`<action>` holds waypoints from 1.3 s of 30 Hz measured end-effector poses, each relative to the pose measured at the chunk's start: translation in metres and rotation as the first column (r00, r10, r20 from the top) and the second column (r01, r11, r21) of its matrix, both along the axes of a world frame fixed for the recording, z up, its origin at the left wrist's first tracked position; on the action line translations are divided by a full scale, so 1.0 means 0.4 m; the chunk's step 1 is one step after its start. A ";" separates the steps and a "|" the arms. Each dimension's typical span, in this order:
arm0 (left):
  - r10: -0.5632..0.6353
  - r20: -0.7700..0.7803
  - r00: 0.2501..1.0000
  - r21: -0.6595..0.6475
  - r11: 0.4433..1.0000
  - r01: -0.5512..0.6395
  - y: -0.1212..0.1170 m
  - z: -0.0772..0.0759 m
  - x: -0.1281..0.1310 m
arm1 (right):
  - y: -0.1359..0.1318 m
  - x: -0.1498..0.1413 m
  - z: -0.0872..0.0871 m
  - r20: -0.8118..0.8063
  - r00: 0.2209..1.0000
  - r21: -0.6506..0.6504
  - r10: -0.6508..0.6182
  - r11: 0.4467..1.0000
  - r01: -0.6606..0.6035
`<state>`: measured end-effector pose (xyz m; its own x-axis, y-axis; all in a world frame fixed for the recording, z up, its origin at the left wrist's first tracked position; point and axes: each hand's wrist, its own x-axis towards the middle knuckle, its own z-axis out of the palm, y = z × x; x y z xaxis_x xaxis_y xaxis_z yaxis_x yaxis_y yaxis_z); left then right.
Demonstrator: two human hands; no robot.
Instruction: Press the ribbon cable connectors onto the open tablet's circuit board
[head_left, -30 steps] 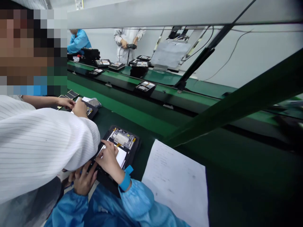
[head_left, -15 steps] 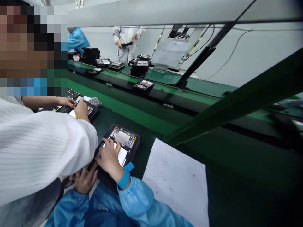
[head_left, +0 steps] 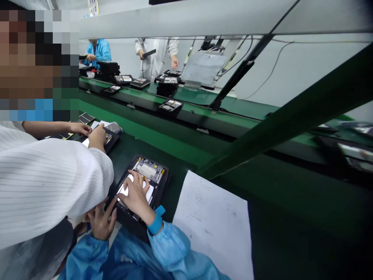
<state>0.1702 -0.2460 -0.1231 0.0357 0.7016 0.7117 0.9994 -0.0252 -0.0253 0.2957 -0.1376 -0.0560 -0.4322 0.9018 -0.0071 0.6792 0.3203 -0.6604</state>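
Note:
An opened tablet (head_left: 150, 171) lies back-side up in a black tray (head_left: 163, 186) on the dark green bench, showing its circuit board and a white panel (head_left: 126, 189). My right hand (head_left: 135, 196), in a blue sleeve with a blue wrist strap, rests flat on the white panel with its fingers spread. My left hand (head_left: 101, 223) grips the tray's near-left corner, partly hidden under a co-worker's white striped sleeve (head_left: 49, 182).
A white printed sheet (head_left: 215, 221) lies right of the tray. The co-worker's hands (head_left: 97, 136) work on another tablet at the left. Behind them runs a green conveyor (head_left: 189, 112) carrying several trays. Two people stand at the far side. A green beam (head_left: 291, 120) slants across.
My right hand has slid toward me over the white panel, fingers spreading. My left hand shifted slightly along the tray's corner. A person at the back raised a dark device.

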 end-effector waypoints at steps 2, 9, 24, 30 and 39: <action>0.008 -0.026 1.000 -0.006 1.000 -0.008 0.004 -0.001 -0.007 | -0.001 -0.001 -0.002 -0.016 1.000 0.005 -0.009 1.000 0.009; -0.008 -0.169 0.986 0.010 1.000 0.009 0.014 0.025 -0.026 | 0.005 -0.002 0.003 -0.082 0.996 -0.020 0.028 0.999 -0.030; -0.060 -0.169 0.984 0.079 0.994 0.074 0.015 -0.015 -0.072 | -0.026 0.039 -0.024 -0.178 0.970 0.129 0.168 0.981 -0.147; -0.097 -0.116 0.989 0.056 0.993 0.104 0.010 -0.025 -0.073 | -0.039 0.030 -0.048 -0.155 0.956 0.304 0.248 0.933 -0.192; -0.055 -0.125 0.991 -0.033 0.998 0.052 -0.002 0.008 -0.051 | -0.048 0.025 -0.070 -0.206 0.949 0.494 0.237 0.863 -0.108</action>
<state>0.1499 -0.2470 -0.1200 0.1616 0.7167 0.6784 0.9855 -0.0811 -0.1490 0.3057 -0.1567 -0.0841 -0.5101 0.6787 0.5284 0.4149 0.7323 -0.5400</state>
